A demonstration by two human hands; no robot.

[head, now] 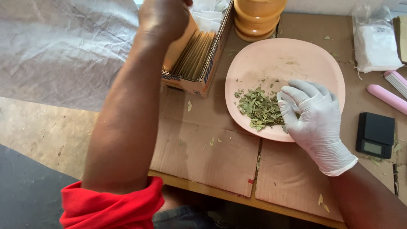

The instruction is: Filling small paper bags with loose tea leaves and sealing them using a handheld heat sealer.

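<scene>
1. Toward the far left corner of the cardboard-covered table (pixel 203 161), your bare left hand (pixel 164 17) is closed in a loose fist over the open cardboard box (pixel 199 63), apparently pinching one of the tan paper sachets (pixel 193 53) standing on edge inside; the fingertips are hidden, so you cannot tell exactly what they grip.
2. On the right half of the table sits the pink plate (pixel 292 55), and your gloved right hand (pixel 313 116) rests on its near rim, fingers curled and lightly spread, touching the edge of the dried green leaves (pixel 259 108) without clearly gripping any.
3. That leaf pile lies on the near left part of the plate, close to the rim, so a careless sweep of your gloved fingers could push flakes over the edge; a few already lie scattered on the cardboard.
4. Your left forearm crosses above the box's near wall, and the box stands just beside the plate; a sharp pull on a sachet could, in my judgement, drag the box or nudge the plate.
5. The sachets are packed tight, so lifting one may bring its neighbours up with it.
6. Behind the plate stands an orange jar (pixel 257 17), touching or nearly touching its far rim; watch it if you shift the plate.
7. Along the right edge lie a small black scale (pixel 375 135), two pink sticks (pixel 388 96) and a white bag (pixel 375 44), well apart from your hands.
</scene>
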